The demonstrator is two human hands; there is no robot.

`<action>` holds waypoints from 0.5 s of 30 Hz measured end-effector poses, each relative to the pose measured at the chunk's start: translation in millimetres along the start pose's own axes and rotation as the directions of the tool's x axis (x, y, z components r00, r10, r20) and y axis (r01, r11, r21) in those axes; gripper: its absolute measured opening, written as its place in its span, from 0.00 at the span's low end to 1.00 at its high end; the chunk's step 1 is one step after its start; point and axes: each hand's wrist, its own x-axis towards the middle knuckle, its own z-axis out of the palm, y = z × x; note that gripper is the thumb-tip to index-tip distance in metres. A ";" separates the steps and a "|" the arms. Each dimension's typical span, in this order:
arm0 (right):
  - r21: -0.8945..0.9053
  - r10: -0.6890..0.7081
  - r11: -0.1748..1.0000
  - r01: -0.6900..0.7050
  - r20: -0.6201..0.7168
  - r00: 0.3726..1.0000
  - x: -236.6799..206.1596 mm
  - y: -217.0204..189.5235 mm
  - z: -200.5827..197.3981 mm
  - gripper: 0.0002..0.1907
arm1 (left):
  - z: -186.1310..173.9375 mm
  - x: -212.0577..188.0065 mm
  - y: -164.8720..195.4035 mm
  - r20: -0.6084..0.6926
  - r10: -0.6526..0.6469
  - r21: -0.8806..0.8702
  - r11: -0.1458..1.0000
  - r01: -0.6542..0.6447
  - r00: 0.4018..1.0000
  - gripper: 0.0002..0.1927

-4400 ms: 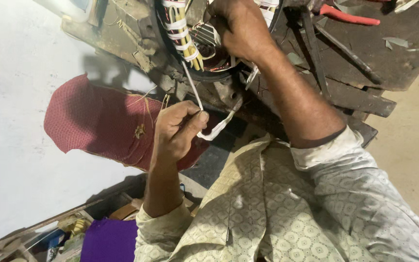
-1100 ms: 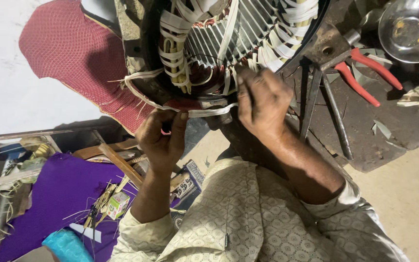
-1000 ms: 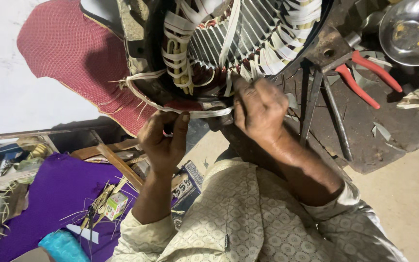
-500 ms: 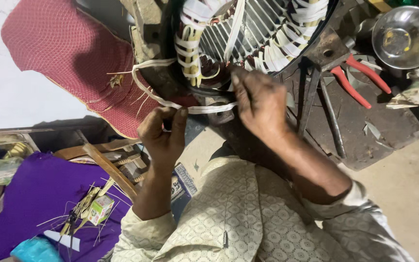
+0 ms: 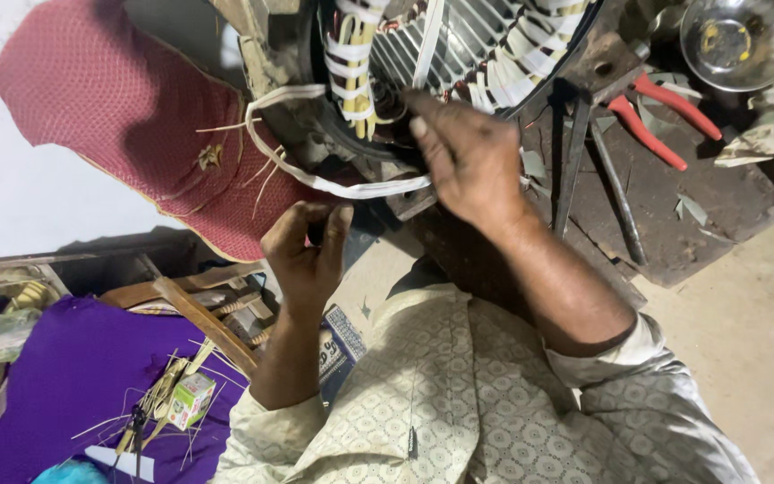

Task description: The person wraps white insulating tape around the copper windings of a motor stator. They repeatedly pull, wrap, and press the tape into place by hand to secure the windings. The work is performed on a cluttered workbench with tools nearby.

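White cotton lacing tape (image 5: 351, 189) runs in a slack loop from the end windings of a motor stator (image 5: 459, 45), sweeps out to the left and comes back under the housing to the person's right hand (image 5: 469, 159), whose fingers pinch the tape against the lower rim of the stator. The left hand (image 5: 308, 253) sits just below the loop, clenched around a small dark object that I cannot make out; it looks closed on that and not on the tape itself. The step in hand appears to be tying down the coil ends: several white wraps already bind the yellowish sleeved winding bundle (image 5: 351, 63) at the left of the bore, and the loose loop looks like the next stitch, not yet drawn tight. By my reading, the next move calls for taking the slack out steadily while the right hand keeps the tape pressed flat, so that the wrap lands beside the earlier ones without twisting or slipping off the bundle. The stator stands at the near edge of a dark, worn workbench (image 5: 718, 224), its slotted steel core showing pale insulation strips between the teeth. Red-handled pliers (image 5: 651, 116) lie on the bench to the right, near a clear glass bowl (image 5: 736, 40). A red woven cloth (image 5: 127, 125) hangs left of the stator, and a purple cloth (image 5: 55, 376) with a small carton (image 5: 192, 399) lies lower left.
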 end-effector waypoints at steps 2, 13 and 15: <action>0.138 0.023 0.990 -0.019 -0.027 0.999 5.0 6.6 -0.1 0.11 | -2.0 -1.5 2.6 -0.006 -0.003 0.000 1.000 0.003 1.000 0.09; 0.344 0.211 0.912 -0.221 0.068 0.975 50.8 10.2 3.2 0.09 | -20.1 -11.3 7.6 -0.021 -0.005 -0.044 0.999 0.004 1.000 0.10; 0.296 -0.036 0.955 -0.020 0.185 0.982 56.0 7.9 8.2 0.08 | -22.6 -14.6 4.3 -0.040 0.009 -0.053 0.999 -0.012 0.999 0.10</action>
